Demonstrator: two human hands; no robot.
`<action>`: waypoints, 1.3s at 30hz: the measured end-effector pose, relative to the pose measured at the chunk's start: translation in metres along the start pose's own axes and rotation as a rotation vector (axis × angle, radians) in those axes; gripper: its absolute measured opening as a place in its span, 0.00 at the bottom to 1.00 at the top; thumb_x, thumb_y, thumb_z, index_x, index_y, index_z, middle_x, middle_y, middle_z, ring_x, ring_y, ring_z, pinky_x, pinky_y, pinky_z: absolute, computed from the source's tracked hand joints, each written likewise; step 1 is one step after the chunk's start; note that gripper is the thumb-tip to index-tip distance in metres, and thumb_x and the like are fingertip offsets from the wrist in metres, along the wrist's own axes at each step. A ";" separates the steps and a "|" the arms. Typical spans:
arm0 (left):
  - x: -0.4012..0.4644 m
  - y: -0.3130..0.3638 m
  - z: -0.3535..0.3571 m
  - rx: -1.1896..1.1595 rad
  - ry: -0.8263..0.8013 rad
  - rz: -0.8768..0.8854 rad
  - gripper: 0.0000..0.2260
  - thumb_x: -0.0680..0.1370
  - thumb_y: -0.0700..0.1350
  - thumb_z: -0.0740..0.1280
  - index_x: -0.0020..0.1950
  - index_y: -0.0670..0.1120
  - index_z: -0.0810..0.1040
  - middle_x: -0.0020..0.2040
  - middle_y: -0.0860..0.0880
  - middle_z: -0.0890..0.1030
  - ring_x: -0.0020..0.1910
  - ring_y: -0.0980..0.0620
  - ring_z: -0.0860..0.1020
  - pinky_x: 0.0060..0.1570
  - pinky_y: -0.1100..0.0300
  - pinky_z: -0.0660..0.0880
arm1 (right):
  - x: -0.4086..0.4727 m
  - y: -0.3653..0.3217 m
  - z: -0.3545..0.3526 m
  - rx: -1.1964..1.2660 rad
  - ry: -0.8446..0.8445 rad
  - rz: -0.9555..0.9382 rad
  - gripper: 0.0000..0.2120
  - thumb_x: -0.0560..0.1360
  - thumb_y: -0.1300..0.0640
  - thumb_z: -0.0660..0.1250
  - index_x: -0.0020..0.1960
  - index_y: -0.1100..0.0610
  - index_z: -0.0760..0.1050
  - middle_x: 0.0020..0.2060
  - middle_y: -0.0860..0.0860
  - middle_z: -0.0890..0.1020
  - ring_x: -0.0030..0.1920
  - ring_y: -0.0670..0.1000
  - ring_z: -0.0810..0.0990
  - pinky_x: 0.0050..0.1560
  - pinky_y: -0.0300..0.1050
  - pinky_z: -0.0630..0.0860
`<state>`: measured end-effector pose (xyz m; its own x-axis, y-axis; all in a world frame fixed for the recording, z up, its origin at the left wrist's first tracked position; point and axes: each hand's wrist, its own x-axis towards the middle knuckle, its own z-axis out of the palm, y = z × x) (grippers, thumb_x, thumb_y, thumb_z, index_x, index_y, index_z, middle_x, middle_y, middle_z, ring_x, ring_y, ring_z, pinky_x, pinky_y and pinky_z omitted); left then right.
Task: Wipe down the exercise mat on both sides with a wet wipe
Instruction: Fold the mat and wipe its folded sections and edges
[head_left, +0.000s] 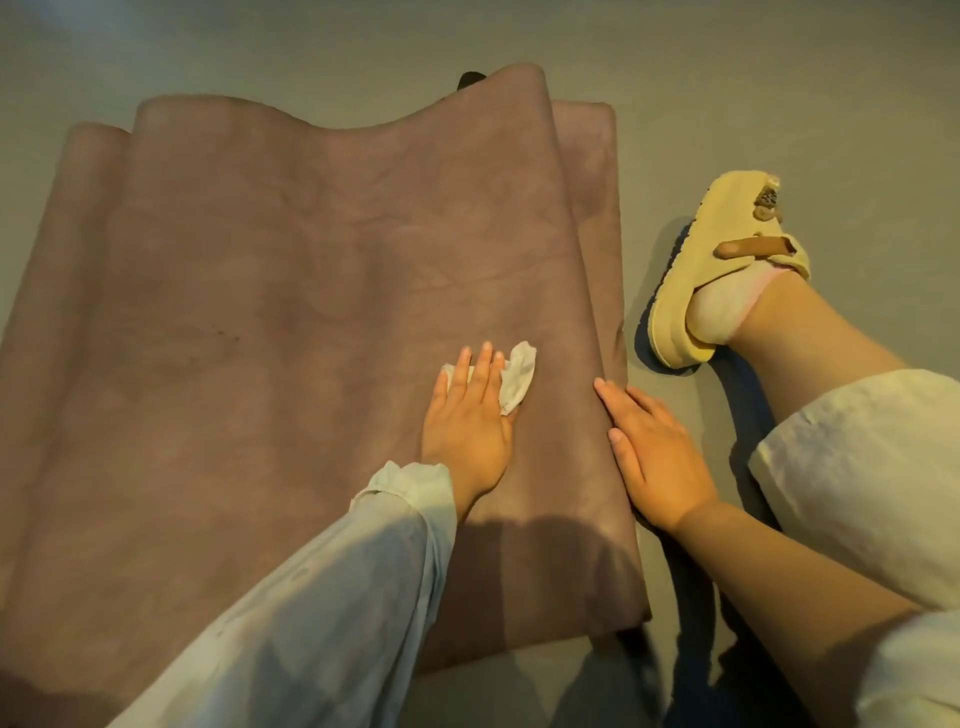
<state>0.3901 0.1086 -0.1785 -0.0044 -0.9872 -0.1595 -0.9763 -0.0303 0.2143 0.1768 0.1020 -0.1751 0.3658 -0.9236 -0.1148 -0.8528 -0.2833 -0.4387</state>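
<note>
A mauve exercise mat (270, 291) lies on the floor, folded over itself in wavy layers at the far end. My left hand (467, 421) lies flat on the mat near its right edge, its straight fingers pressing a crumpled white wet wipe (514, 376) onto the surface. The wipe sticks out past the fingertips and to the right. My right hand (654, 452) rests flat with straight fingers on the mat's right edge, partly on the floor.
My right foot in a yellow platform sandal (727, 270) rests on the grey floor (779, 78) just right of the mat. My knee in pale trousers (862, 467) is at the right. A small dark object (470, 79) peeks out behind the mat's far fold.
</note>
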 end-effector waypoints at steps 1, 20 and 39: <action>0.014 0.000 -0.002 -0.002 -0.002 -0.004 0.25 0.83 0.48 0.45 0.77 0.45 0.40 0.78 0.49 0.41 0.76 0.48 0.39 0.72 0.53 0.36 | 0.001 0.000 0.002 -0.001 0.008 0.000 0.24 0.78 0.45 0.42 0.75 0.44 0.51 0.71 0.52 0.68 0.71 0.56 0.64 0.71 0.54 0.60; 0.156 0.026 -0.017 0.021 -0.054 0.281 0.26 0.83 0.52 0.47 0.77 0.45 0.41 0.78 0.46 0.42 0.76 0.46 0.41 0.72 0.49 0.39 | 0.005 0.003 0.004 0.036 0.104 0.069 0.24 0.78 0.52 0.52 0.73 0.56 0.64 0.70 0.56 0.68 0.71 0.56 0.64 0.72 0.51 0.47; -0.066 0.054 0.022 -0.018 -0.185 0.614 0.27 0.82 0.55 0.47 0.69 0.54 0.29 0.78 0.51 0.43 0.71 0.55 0.31 0.66 0.55 0.24 | -0.011 0.009 0.000 0.076 0.269 0.132 0.08 0.73 0.68 0.62 0.49 0.64 0.79 0.51 0.60 0.80 0.54 0.62 0.74 0.57 0.53 0.70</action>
<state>0.3333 0.1757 -0.1781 -0.6006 -0.7821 -0.1662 -0.7802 0.5278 0.3356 0.1653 0.1099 -0.1773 0.1331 -0.9893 0.0602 -0.8525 -0.1452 -0.5021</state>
